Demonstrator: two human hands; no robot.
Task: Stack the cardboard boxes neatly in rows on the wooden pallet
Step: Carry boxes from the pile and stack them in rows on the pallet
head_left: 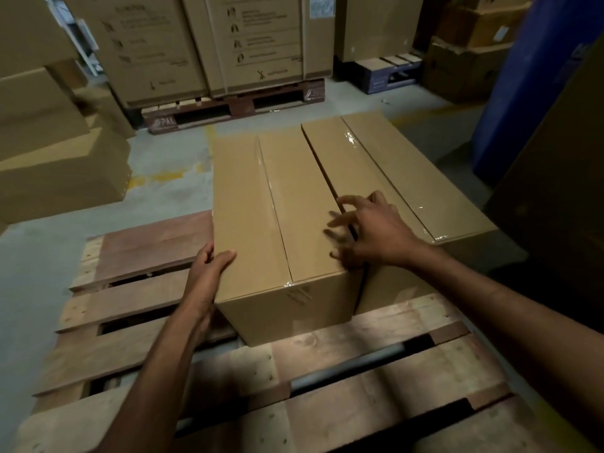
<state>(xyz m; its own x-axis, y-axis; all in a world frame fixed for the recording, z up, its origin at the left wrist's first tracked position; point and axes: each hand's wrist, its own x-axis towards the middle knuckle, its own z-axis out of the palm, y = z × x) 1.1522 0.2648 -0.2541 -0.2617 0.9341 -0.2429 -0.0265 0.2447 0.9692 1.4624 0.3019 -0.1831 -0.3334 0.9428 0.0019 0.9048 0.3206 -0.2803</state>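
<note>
Two long taped cardboard boxes lie side by side on the wooden pallet (343,380). The left box (261,210) sits a little nearer to me than the right box (392,171). My left hand (206,279) holds the left box at its near left corner, thumb on the top edge and fingers down the side. My right hand (369,230) hovers with spread, slightly blurred fingers over the seam between the two boxes, near their front ends. Whether its fingertips touch the cardboard is unclear.
Bare pallet slats and gaps lie in front of and left of the boxes. More cardboard boxes (58,171) are piled on the floor at left. Tall printed cartons (202,44) stand on another pallet behind. A blue bin (539,76) and a dark carton (562,197) stand at right.
</note>
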